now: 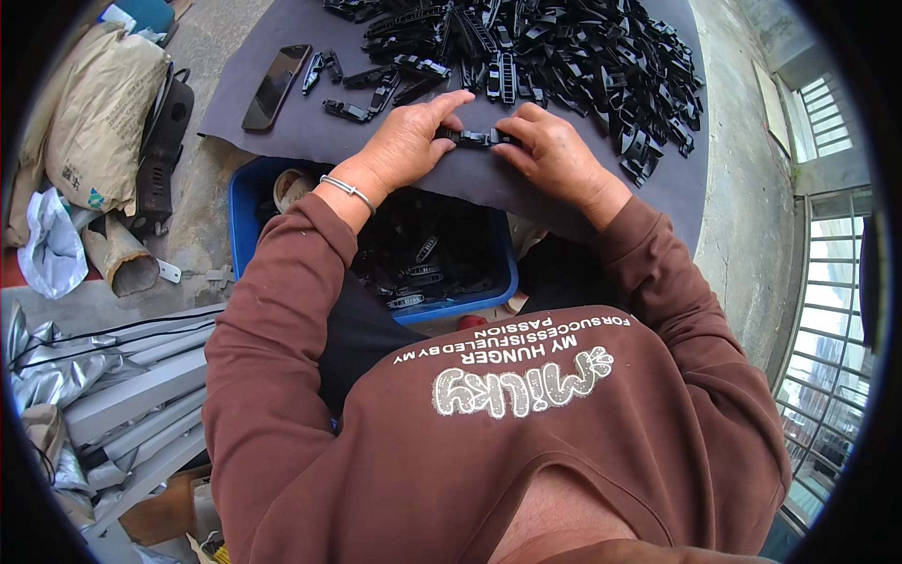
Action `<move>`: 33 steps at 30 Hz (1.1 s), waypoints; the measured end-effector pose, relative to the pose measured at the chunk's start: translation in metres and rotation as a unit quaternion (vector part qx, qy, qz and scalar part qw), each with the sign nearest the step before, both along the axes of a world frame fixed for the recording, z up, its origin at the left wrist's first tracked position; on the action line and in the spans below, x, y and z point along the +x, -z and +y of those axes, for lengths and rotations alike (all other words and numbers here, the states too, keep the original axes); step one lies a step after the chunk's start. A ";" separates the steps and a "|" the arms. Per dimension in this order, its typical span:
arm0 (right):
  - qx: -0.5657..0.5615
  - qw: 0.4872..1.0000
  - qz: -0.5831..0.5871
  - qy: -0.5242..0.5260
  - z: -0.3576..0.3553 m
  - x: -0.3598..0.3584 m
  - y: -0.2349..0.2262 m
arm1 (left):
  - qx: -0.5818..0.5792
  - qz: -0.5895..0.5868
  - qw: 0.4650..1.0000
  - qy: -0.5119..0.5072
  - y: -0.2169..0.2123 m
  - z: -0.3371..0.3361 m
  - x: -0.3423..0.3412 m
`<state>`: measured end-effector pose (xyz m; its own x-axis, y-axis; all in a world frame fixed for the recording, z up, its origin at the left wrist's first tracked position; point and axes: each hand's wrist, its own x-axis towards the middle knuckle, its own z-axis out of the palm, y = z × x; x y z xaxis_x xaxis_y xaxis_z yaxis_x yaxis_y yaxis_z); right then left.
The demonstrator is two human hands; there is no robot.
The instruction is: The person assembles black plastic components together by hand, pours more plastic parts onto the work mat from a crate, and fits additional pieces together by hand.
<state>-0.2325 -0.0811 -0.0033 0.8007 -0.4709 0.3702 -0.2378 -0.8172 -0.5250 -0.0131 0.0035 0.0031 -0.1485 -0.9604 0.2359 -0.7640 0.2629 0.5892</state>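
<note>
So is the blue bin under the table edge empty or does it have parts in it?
Partly filled: black plastic parts lie across the floor of the blue bin, below its rim.

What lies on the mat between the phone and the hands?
In the head view, a few loose black plastic clips lie on the grey mat between the phone and the left hand.

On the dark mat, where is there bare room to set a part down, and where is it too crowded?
Bare mat lies between the phone, the few loose parts and the left hand. Another strip runs along the near right edge, beyond the right hand. The far half is crowded: the heap of black plastic parts covers it. Both hands pinch one black part.
</note>
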 end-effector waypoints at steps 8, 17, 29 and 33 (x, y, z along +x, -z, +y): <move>-0.035 0.997 0.059 -0.039 -0.006 0.023 0.002 | 0.004 -0.004 0.999 -0.046 0.000 0.001 0.008; -0.023 0.993 0.061 -0.095 -0.016 0.029 0.000 | 0.033 0.023 0.998 -0.051 0.000 0.000 0.008; -0.138 0.953 0.131 0.236 -0.009 0.007 -0.011 | -0.095 -0.216 0.950 -0.206 0.001 -0.005 0.043; -0.171 0.960 0.154 0.159 -0.019 -0.006 -0.008 | -0.063 -0.257 0.960 -0.091 -0.003 -0.005 0.036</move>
<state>-0.2388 -0.1003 0.0049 0.7332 -0.6023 0.3156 -0.6040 -0.7901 -0.1044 0.0229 -0.0020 0.0061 -0.1096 -0.9499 0.2928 -0.9853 0.1426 0.0938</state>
